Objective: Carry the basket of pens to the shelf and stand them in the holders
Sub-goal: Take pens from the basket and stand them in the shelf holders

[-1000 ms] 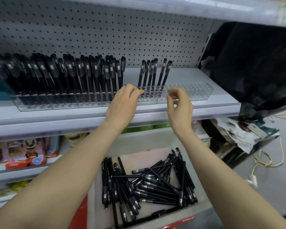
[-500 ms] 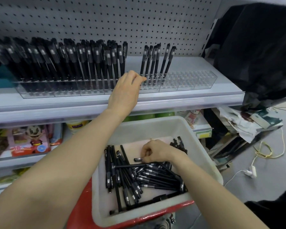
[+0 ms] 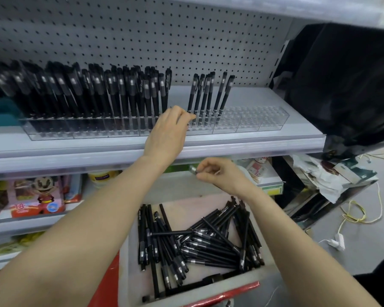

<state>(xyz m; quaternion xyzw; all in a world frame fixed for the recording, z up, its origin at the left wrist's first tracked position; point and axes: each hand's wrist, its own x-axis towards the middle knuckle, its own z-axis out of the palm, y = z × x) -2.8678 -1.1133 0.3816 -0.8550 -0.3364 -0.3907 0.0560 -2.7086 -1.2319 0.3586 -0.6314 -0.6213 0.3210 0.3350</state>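
Clear, glossy plastic pen holders [image 3: 248, 120], see-through, with bright edges. Matt black plastic barrels on the standing pens [image 3: 120, 96], with greyer, duller grip bands. Same matt black on the loose pens [image 3: 200, 240], with shiny silvery rings near the tips. Same silvery shine on the end of the pen [image 3: 193, 169] pinched in the right hand [image 3: 220, 176]. Off-white plastic basket [image 3: 129, 273], dull and scuffed. Smooth pale grey shelf [image 3: 231, 147], painted metal by the look, with a faint sheen along the front lip. Matt grey perforated back panel [image 3: 142, 41]. Wrinkled, glossy black plastic sheeting [image 3: 341, 85] at the right. Glossy printed card packaging [image 3: 38, 196] on the lower shelf.
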